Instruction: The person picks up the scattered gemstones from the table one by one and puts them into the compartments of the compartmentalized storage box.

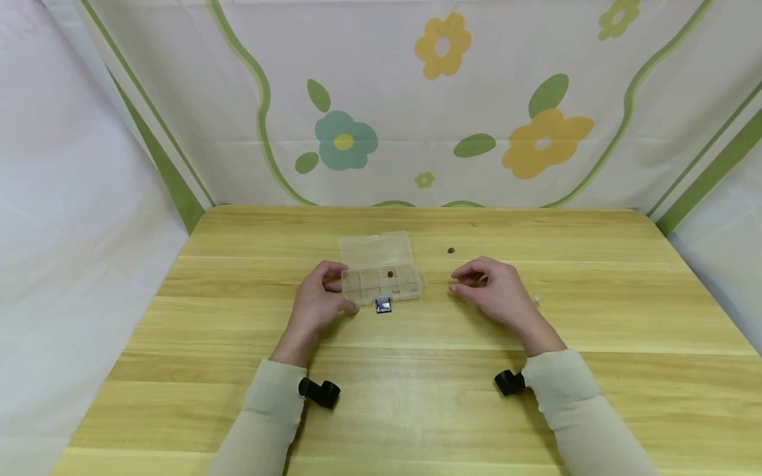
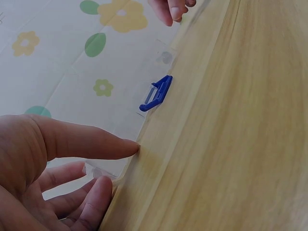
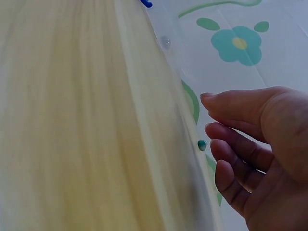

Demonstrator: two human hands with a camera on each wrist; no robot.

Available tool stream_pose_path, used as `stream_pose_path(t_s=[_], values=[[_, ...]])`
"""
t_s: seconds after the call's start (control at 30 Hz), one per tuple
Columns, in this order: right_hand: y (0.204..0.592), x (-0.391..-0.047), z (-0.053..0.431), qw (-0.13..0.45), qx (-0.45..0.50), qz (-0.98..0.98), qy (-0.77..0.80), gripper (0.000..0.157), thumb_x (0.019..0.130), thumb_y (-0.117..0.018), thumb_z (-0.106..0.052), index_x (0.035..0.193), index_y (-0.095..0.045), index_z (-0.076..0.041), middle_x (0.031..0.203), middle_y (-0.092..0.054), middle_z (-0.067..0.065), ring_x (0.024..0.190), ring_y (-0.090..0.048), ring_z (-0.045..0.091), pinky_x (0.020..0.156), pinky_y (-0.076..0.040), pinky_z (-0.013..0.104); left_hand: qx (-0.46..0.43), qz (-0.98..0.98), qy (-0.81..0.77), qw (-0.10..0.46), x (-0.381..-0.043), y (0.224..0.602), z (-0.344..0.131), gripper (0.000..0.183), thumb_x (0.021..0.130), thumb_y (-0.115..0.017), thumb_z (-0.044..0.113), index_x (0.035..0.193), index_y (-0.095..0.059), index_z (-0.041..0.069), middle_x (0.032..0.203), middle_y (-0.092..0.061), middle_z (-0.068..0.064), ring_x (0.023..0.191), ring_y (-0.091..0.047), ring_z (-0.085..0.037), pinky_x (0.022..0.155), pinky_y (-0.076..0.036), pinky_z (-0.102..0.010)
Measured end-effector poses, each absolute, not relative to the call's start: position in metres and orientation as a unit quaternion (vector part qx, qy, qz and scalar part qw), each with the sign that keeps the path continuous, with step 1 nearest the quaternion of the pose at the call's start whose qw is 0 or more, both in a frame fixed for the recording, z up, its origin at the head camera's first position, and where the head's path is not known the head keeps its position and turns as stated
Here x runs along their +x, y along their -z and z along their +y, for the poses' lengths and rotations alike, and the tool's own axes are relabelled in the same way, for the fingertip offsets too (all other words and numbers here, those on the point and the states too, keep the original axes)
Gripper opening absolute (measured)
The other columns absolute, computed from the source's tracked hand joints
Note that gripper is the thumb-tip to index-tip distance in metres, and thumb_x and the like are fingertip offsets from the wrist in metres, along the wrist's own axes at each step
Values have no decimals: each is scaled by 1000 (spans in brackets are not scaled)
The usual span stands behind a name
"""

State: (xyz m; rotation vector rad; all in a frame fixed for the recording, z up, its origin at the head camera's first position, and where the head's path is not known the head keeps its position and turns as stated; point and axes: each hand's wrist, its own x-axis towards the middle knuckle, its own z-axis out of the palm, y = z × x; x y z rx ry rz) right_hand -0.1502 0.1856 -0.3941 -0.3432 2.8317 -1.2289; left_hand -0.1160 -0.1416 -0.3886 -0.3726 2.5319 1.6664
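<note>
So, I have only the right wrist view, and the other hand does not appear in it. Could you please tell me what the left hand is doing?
Observer: The left hand is holding the left end of a clear plastic box.
Operator: Thank you. Is the lid open or closed?
Observer: The lid is open, tipped back on the far side.
Operator: And is there something inside the box?
Observer: Yes, a small dark red bead is in it, towards the far side.
</note>
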Motion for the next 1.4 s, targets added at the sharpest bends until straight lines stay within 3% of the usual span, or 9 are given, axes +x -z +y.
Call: stream_pose_path(t_s=[1.4], values=[[389,-135,260,29,-67,939,337,24,97,-81,-34,113,-80,-17,108,-78,5,96,-66,19,79,-51,24,-123,830,-542,49,-119,389,-142,75,71,-85,-12,138,-65,14,141,-66,-9,117,-62,-30,95,-52,-41]])
